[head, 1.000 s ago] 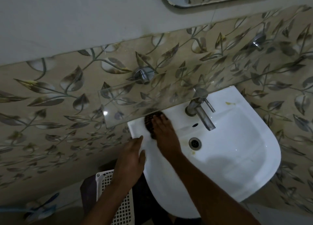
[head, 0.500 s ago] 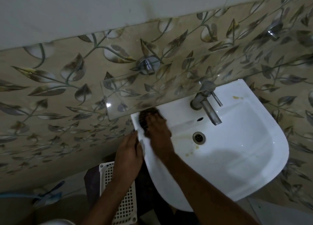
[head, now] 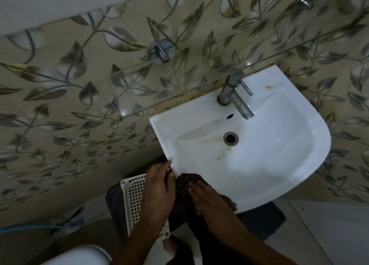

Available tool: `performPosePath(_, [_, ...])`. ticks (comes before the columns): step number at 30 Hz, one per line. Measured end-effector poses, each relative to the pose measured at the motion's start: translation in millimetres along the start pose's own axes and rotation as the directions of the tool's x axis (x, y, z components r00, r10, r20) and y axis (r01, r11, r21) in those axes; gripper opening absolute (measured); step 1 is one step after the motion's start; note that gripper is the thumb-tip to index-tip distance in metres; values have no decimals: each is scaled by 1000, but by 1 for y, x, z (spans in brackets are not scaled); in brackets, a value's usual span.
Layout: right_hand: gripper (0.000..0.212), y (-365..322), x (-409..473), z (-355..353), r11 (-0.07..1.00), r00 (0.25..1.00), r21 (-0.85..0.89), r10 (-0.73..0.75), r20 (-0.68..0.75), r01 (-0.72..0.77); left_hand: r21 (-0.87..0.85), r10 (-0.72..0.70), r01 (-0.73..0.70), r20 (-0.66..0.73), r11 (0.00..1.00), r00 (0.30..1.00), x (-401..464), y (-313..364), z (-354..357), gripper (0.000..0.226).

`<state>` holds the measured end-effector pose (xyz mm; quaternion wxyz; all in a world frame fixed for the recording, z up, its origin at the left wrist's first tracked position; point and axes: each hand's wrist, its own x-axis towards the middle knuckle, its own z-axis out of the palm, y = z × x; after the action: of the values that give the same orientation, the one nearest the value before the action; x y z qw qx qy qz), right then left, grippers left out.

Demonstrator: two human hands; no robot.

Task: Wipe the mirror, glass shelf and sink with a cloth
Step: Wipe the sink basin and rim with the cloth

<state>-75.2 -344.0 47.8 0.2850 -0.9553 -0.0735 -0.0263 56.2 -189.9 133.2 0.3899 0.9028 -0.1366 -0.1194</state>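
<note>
The white sink [head: 279, 165] juts from the tiled wall, with yellowish stains near its drain [head: 230, 138] and at its back right rim. A dark checked cloth [head: 184, 187] lies over the sink's near left rim. My right hand [head: 207, 197] presses flat on the cloth with straight fingers. My left hand [head: 157, 187] is beside it at the rim, fingers curled onto the cloth's left edge. The glass shelf [head: 139, 93] runs along the wall above the sink. The mirror is out of view.
A metal tap [head: 235, 97] stands at the sink's back. Two round shelf brackets [head: 162, 52] are fixed to the leaf-patterned wall. A white perforated basket [head: 133, 203] stands on the floor below the sink, next to a dark mat [head: 263, 218]. A blue hose [head: 40, 225] lies at the lower left.
My right hand has dragged the cloth from the sink's back left corner down along the left rim to the front. My left hand followed down the rim. The view tilted downward.
</note>
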Motion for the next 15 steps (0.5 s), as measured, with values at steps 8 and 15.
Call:
performPosePath(8, [63, -18, 133, 4, 973, 971, 77, 226, -82, -220, 84, 14, -12, -26, 996, 1000, -17, -2, -3, 31])
performPosePath(15, [61, -12, 77, 1, 942, 961, 221, 270, -52, -253, 193, 184, -191, 54, 962, 981, -5, 18, 20, 40])
